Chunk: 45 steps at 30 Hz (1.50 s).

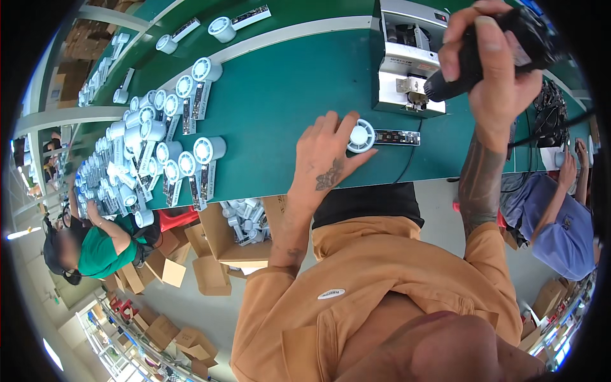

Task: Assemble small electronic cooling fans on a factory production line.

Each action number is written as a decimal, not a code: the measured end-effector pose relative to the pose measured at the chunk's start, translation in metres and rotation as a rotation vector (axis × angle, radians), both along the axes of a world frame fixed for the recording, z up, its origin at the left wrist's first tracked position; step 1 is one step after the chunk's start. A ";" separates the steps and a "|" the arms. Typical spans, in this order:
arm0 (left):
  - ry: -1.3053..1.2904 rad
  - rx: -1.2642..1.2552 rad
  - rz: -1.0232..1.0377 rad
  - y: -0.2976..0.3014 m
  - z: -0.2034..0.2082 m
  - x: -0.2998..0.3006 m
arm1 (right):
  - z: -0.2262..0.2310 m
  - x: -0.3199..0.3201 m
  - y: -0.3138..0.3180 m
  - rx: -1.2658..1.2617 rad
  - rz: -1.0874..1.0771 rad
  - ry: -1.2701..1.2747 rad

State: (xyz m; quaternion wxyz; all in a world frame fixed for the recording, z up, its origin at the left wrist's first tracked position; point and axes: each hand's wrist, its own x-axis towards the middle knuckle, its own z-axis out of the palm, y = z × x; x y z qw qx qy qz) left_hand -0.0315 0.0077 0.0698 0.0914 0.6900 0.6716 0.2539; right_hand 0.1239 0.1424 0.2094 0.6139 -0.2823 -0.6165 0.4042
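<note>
My left hand [330,149] grips the round white head of a small handheld fan [361,136], thumb and fingers about its sides. The fan lies on the green work surface [286,76]. Its handle points right, with a dark circuit board [398,137] exposed along it. High at the right, my right hand [499,70] is wrapped round a black electric screwdriver [461,67]. The tool's narrow nose points down-left, close to the front of a silver screw feeder [407,60]. Its bit tip cannot be made out clearly against the feeder.
A crowd of similar white fans [140,140] covers the table's left side. Below the near edge stands a cardboard box [245,232] of white parts. A black cable [407,167] runs near the fan. Co-workers sit left [102,245] and right [560,223].
</note>
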 end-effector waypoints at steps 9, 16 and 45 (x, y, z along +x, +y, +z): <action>-0.171 0.150 0.000 0.004 -0.031 0.009 | 0.004 -0.009 0.017 -0.042 0.008 0.023; -0.166 0.188 0.007 0.001 -0.044 0.005 | -0.013 0.021 0.025 -0.129 0.066 -0.063; -0.134 0.230 0.022 0.002 -0.050 0.013 | 0.000 -0.002 0.003 0.097 -0.135 -0.135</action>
